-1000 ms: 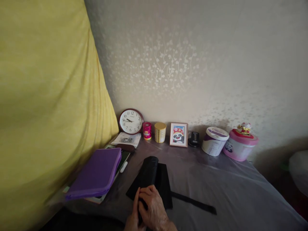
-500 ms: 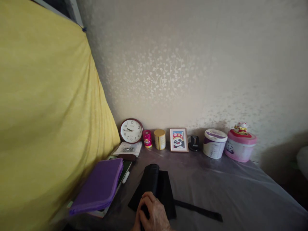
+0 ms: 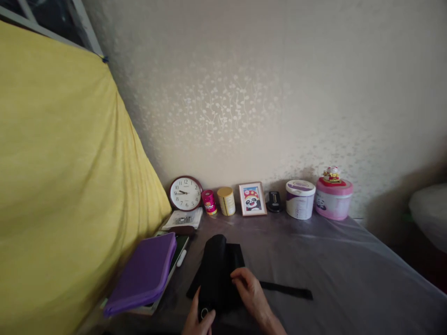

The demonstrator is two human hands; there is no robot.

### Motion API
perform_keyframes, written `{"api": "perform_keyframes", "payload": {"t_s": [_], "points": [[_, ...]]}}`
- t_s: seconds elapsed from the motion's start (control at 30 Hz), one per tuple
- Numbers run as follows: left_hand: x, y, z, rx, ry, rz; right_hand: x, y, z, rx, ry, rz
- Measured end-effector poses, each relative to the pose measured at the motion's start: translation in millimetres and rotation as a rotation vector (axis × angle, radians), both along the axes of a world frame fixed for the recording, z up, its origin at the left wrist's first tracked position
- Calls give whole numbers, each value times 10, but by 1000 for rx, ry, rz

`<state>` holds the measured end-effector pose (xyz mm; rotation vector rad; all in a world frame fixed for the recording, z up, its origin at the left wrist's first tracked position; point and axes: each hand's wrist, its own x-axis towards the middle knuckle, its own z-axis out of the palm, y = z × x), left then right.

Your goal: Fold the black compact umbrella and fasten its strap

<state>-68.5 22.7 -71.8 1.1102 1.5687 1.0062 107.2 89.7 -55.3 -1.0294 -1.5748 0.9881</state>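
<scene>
A black folding umbrella [image 3: 213, 270], as it appears, lies lengthwise in front of me, its cloth loosely bunched. A flat flap of its black fabric [image 3: 235, 253] spreads on the right, and a long black strap [image 3: 288, 290] stretches rightward over the table. At the near end, which shows a pale ring, my left hand [image 3: 199, 318] is closed around the umbrella with the thumb on top. My right hand [image 3: 252, 293] has thumb and forefinger pinched together at the fabric on the right side; the exact grip is partly hidden.
A purple zip folder [image 3: 141, 270] lies on books at the left, beside a white marker [image 3: 181, 258]. Along the wall stand a clock [image 3: 186, 193], a pink can [image 3: 209, 202], a yellow can [image 3: 226, 201], a picture frame [image 3: 253, 199] and two tubs [image 3: 300, 200]. A yellow curtain [image 3: 70, 177] hangs left.
My hands were together over the umbrella's near end. The right hand has moved away to the fabric on the right, while the left stays at the near end. The view has shifted slightly.
</scene>
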Motion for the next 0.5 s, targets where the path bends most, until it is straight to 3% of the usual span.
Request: {"api": "perform_keyframes", "payload": {"t_s": [0.1,0.23,0.3,0.4,0.5], "points": [[30,-58,210,-98,-110,7,178,87,-3,-82,92,-60],[41,-95,442,-102,-171,-12,398,114,107,-244,265,-124],[49,-105,533,-119,-188,-17,488,29,210,-334,307,-60],[81,-122,681,-97,-212,-29,528,-225,318,-500,262,346],[140,-155,889,-46,-258,-56,324,-501,260,-624,141,815]]}}
